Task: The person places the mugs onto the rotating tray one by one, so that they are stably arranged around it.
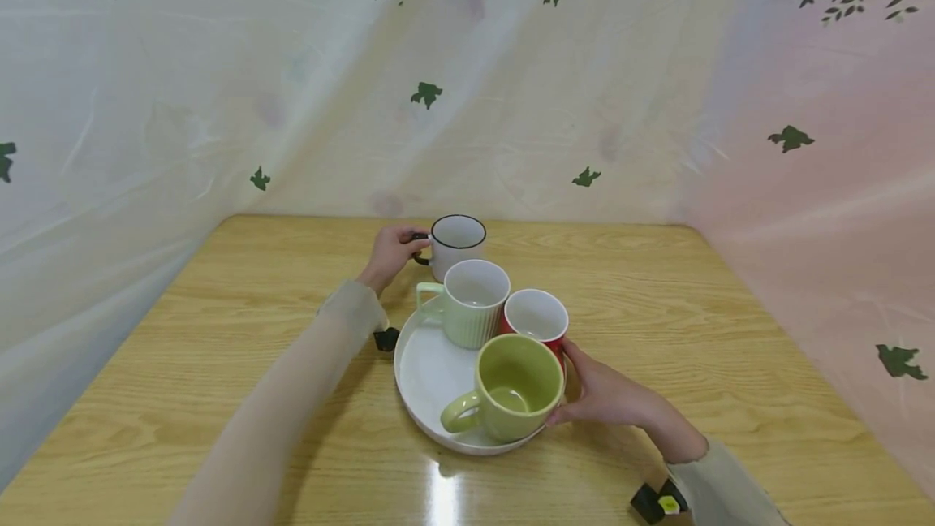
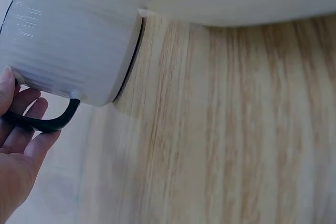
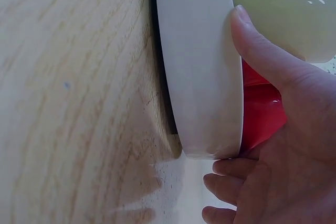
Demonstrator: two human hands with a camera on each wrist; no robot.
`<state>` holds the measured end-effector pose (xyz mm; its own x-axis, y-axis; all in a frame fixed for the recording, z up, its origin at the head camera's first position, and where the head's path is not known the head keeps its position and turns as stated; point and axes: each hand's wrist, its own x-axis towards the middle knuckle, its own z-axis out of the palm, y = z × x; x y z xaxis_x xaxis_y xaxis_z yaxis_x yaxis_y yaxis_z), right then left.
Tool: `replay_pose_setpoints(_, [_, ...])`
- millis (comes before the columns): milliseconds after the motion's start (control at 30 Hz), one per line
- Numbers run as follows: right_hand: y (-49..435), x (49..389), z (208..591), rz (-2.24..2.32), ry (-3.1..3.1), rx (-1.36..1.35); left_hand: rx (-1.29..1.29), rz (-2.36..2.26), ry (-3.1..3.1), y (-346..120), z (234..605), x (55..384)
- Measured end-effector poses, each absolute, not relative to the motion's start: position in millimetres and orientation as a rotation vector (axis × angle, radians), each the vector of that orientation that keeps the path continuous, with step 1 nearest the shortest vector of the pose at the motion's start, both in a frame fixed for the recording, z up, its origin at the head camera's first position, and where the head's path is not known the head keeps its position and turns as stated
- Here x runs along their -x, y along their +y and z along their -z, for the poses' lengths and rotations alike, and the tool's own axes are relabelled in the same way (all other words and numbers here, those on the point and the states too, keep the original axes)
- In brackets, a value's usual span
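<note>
My left hand point(image 1: 390, 256) grips the black handle of a white mug with a dark rim point(image 1: 458, 246), upright just behind the tray. In the left wrist view, fingers curl round the handle and the mug's base is close over the wood. A round white tray point(image 1: 420, 364) carries a ribbed pale green mug point(image 1: 471, 323), a red mug with a white inside point(image 1: 536, 315) and an olive-green mug point(image 1: 504, 420). At the tray's right side, my right hand point(image 1: 606, 388) rests against the rim, fingers by the red mug. Its thumb point(image 3: 262, 51) lies along the rim beside the olive mug.
A wooden table point(image 1: 241, 331) lies under everything. Behind it and at its sides hangs a pale curtain point(image 1: 511, 136) with green leaf and bird prints. Dark wrist devices point(image 1: 657, 502) show beside both sleeves.
</note>
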<state>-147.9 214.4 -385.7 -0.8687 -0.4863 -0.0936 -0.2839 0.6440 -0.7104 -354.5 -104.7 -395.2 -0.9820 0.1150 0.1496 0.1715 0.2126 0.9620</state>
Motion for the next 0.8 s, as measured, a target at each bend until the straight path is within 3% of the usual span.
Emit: replay_pose_setpoints(800, [215.0, 147.5, 386.2, 1.05, 2.599, 0.618, 0.027, 1.831, -2.378, -126.3, 396.4, 334.5])
